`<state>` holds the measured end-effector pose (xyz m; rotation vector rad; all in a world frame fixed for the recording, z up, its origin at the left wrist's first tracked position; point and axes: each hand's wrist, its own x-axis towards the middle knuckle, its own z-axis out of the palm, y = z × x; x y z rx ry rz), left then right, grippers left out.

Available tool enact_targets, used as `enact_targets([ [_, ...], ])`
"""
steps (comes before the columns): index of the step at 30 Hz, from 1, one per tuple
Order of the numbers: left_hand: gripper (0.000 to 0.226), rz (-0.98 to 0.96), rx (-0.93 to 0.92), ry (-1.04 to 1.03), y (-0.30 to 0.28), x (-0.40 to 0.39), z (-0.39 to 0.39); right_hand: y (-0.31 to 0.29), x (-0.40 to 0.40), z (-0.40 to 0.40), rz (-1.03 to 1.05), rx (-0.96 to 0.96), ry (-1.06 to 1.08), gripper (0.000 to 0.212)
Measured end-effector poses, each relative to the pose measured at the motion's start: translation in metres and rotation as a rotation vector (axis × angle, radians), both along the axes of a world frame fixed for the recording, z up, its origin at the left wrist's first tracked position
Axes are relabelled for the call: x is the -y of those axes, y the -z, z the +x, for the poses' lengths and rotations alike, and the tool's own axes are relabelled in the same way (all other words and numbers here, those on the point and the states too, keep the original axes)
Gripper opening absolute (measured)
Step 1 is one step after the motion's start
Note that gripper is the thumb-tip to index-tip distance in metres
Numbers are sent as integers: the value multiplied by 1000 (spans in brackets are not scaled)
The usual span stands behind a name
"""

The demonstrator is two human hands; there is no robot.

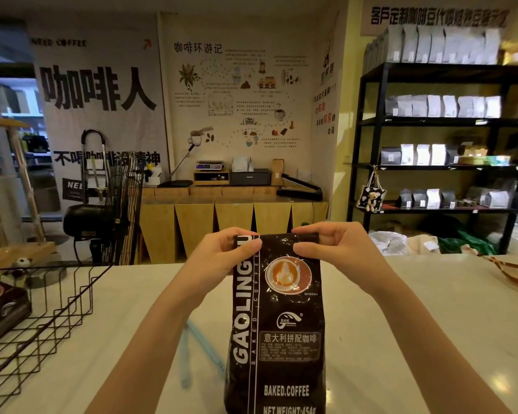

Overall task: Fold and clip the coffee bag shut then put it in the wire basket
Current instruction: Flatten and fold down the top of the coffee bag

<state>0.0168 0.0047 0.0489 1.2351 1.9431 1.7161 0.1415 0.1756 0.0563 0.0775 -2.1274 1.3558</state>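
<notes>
A tall dark brown coffee bag [277,333] stands upright on the white counter in front of me. My left hand [222,255] pinches its top left corner and my right hand [332,243] pinches its top right corner, where the top edge is folded over. A light blue clip [192,351] lies on the counter just left of the bag, partly behind it. The black wire basket [42,312] sits at the left edge of the counter and holds another dark coffee bag [0,306].
The white counter [416,324] stretches to the right, with a patterned strap [515,273] at its far right edge. Beyond it stand a black fan [114,216], a wooden bench with a scale, and black shelves [443,144] of bags.
</notes>
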Motion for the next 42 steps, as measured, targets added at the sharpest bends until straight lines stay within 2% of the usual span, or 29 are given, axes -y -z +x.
enact_targets([
  [5,24,10,113,34,2,0,-1,-3,0,1,-12,10,15,12],
  [13,16,79,164,11,4,0,2,-3,4,1,10,54,73,8],
  [16,13,83,171,1,5,-2,3,-1,5,-1,11,82,71,24],
  [20,11,98,161,-4,6,-3,4,0,2,-1,-66,70,33,10],
  [32,13,167,116,-9,8,-5,4,3,4,-6,-101,45,30,6],
  [42,11,206,178,25,8,-3,5,6,3,-5,-98,52,-5,5],
])
